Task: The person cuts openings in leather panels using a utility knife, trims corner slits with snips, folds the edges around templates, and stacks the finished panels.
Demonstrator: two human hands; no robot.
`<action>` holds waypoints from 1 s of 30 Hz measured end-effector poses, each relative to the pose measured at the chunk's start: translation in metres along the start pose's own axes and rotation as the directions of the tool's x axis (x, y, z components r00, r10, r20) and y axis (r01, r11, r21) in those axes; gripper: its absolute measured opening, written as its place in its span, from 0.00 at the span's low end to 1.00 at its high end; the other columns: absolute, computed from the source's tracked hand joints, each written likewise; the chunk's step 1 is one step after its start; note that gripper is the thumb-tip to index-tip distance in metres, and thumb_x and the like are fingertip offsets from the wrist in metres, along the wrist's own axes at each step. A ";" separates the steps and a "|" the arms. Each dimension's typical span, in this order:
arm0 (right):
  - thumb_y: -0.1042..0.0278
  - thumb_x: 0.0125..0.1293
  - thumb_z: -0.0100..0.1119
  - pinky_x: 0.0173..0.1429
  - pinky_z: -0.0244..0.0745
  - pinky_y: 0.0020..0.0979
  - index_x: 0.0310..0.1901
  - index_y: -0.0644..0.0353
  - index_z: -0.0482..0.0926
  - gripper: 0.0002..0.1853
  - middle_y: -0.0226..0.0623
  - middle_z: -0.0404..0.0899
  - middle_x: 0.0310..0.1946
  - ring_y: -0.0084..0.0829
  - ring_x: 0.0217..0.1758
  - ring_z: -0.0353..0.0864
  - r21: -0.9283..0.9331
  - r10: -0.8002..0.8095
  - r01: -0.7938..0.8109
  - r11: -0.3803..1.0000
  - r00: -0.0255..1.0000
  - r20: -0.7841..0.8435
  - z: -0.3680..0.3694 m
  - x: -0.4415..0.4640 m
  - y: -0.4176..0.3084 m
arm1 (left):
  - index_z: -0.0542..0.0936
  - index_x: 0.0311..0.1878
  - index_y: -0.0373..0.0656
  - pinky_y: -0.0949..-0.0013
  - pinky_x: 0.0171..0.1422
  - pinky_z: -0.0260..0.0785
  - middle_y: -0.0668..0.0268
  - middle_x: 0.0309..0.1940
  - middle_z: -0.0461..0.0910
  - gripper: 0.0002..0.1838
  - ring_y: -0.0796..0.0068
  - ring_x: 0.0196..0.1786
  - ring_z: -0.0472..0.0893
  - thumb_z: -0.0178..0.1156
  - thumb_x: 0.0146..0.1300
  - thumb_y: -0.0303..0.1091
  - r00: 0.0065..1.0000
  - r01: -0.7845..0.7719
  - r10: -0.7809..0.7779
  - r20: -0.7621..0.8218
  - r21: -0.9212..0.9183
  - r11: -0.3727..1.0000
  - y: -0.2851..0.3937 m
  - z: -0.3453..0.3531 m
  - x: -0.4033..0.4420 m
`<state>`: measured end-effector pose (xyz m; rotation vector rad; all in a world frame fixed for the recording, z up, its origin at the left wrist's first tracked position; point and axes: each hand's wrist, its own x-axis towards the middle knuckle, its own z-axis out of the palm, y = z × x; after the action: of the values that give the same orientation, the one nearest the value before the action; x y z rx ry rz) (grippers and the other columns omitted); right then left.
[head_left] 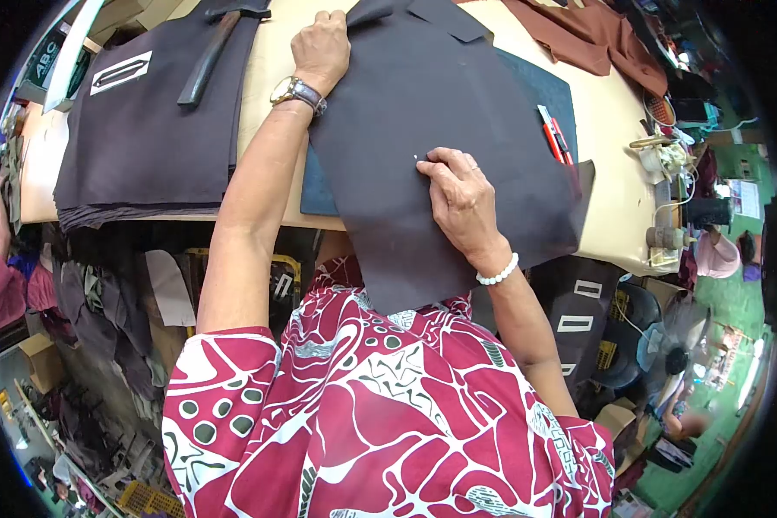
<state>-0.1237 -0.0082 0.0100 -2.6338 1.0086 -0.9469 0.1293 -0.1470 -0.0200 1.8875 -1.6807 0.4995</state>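
A large dark fabric piece (423, 104) lies over a dark blue cutting mat (544, 95), and its near edge hangs toward my body. At its upper left edge, my left hand (321, 50) is closed with curled fingers gripping the fabric. My right hand (462, 194) rests over the middle of the cloth, its thumb and forefinger pinched together. A tiny white tip (416, 158) shows at those fingertips; what it belongs to is too small to name. Right of the cloth, a red utility knife (551, 136) lies on the mat beside another slim red tool.
A stack of dark fabric (155, 129) sits left on the cream table (617, 198), with a hammer (209, 60) and a white paper template (121, 72) on top. Brown cloth (578, 34) is at the far right. Other people work at both sides.
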 end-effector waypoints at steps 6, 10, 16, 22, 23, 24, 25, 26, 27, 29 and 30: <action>0.82 0.50 0.57 0.45 0.73 0.35 0.39 0.62 0.80 0.13 0.37 0.75 0.38 0.36 0.41 0.75 -0.057 0.026 -0.024 0.998 0.999 0.029 0.000 0.004 -0.007 | 0.77 0.38 0.42 0.57 0.33 0.75 0.58 0.33 0.79 0.06 0.54 0.30 0.82 0.54 0.58 0.32 0.999 -0.004 0.004 -0.031 0.003 1.000 -0.003 0.002 0.000; 0.82 0.50 0.56 0.45 0.73 0.35 0.41 0.63 0.80 0.14 0.36 0.74 0.38 0.36 0.40 0.75 -0.070 0.019 -0.017 0.997 0.999 0.028 0.000 0.002 -0.006 | 0.77 0.38 0.43 0.58 0.33 0.75 0.59 0.33 0.79 0.06 0.54 0.30 0.82 0.54 0.58 0.32 1.000 0.000 0.000 -0.025 0.019 1.000 -0.002 0.002 0.000; 0.81 0.52 0.54 0.45 0.72 0.35 0.43 0.61 0.79 0.15 0.36 0.73 0.37 0.36 0.40 0.74 -0.059 -0.013 0.013 0.998 1.000 0.012 0.003 -0.001 -0.001 | 0.76 0.38 0.43 0.58 0.33 0.75 0.59 0.33 0.79 0.06 0.55 0.30 0.82 0.55 0.58 0.32 1.000 -0.008 0.008 -0.014 0.043 0.999 -0.002 0.001 0.000; 0.80 0.53 0.53 0.44 0.71 0.35 0.42 0.60 0.80 0.14 0.36 0.73 0.37 0.35 0.40 0.74 -0.087 0.021 -0.019 0.996 1.000 0.019 0.003 0.000 -0.002 | 0.76 0.38 0.43 0.57 0.35 0.75 0.59 0.33 0.79 0.07 0.54 0.31 0.82 0.55 0.58 0.33 1.000 -0.004 0.004 -0.012 0.026 1.000 -0.002 0.004 0.000; 0.80 0.53 0.53 0.43 0.71 0.34 0.43 0.60 0.80 0.14 0.35 0.73 0.37 0.35 0.40 0.74 -0.060 0.013 -0.013 0.998 1.000 0.000 0.004 -0.002 0.001 | 0.76 0.38 0.44 0.57 0.35 0.75 0.59 0.33 0.79 0.07 0.54 0.31 0.82 0.56 0.58 0.33 1.000 0.000 0.001 -0.011 0.027 1.000 -0.002 0.005 0.000; 0.79 0.54 0.53 0.43 0.71 0.34 0.44 0.60 0.80 0.15 0.35 0.73 0.37 0.35 0.40 0.74 -0.057 0.001 -0.001 0.998 1.000 0.001 0.005 -0.003 0.003 | 0.76 0.38 0.44 0.57 0.35 0.75 0.59 0.33 0.79 0.07 0.54 0.31 0.82 0.56 0.58 0.34 1.000 0.004 -0.004 -0.010 0.029 1.000 -0.002 0.004 0.001; 0.79 0.54 0.53 0.43 0.71 0.34 0.45 0.59 0.79 0.16 0.35 0.73 0.37 0.35 0.40 0.74 -0.053 -0.011 0.011 0.999 1.000 0.003 0.006 -0.004 0.004 | 0.76 0.38 0.44 0.57 0.35 0.75 0.59 0.33 0.79 0.07 0.54 0.31 0.82 0.56 0.58 0.34 1.000 0.008 -0.008 -0.008 0.031 0.999 -0.002 0.004 0.000; 0.79 0.54 0.53 0.42 0.70 0.34 0.46 0.59 0.79 0.16 0.35 0.72 0.37 0.35 0.40 0.74 -0.048 -0.021 0.022 0.999 1.000 0.004 0.007 -0.005 0.005 | 0.76 0.38 0.44 0.57 0.35 0.75 0.59 0.33 0.79 0.07 0.54 0.31 0.82 0.56 0.58 0.34 1.000 0.011 -0.011 -0.011 0.036 0.999 -0.002 0.003 0.000; 0.79 0.54 0.53 0.42 0.70 0.34 0.45 0.59 0.79 0.16 0.35 0.72 0.37 0.35 0.40 0.74 -0.069 -0.018 0.020 0.997 1.000 0.018 0.006 -0.002 0.003 | 0.76 0.37 0.43 0.57 0.35 0.75 0.59 0.33 0.79 0.07 0.54 0.31 0.82 0.56 0.58 0.34 1.000 0.013 -0.013 -0.012 0.041 0.999 -0.002 0.002 0.001; 0.79 0.54 0.53 0.43 0.70 0.34 0.45 0.59 0.79 0.16 0.35 0.72 0.37 0.35 0.40 0.74 -0.118 -0.005 0.010 0.993 0.999 0.048 0.003 0.002 -0.002 | 0.76 0.36 0.43 0.58 0.34 0.75 0.59 0.32 0.79 0.06 0.54 0.30 0.82 0.55 0.57 0.32 1.000 0.005 -0.004 -0.024 0.035 0.999 0.001 0.001 -0.001; 0.79 0.53 0.53 0.43 0.70 0.34 0.45 0.59 0.79 0.16 0.35 0.72 0.37 0.35 0.40 0.73 -0.125 -0.002 0.009 0.992 0.998 0.057 0.003 0.001 -0.003 | 0.77 0.34 0.42 0.58 0.33 0.76 0.58 0.32 0.79 0.05 0.55 0.30 0.82 0.53 0.57 0.30 0.999 -0.006 0.007 -0.037 0.026 1.000 0.001 0.001 -0.001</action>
<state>-0.1197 -0.0068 0.0091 -2.7492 1.0819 -0.8306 0.1283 -0.1466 -0.0211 1.8798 -1.6645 0.5584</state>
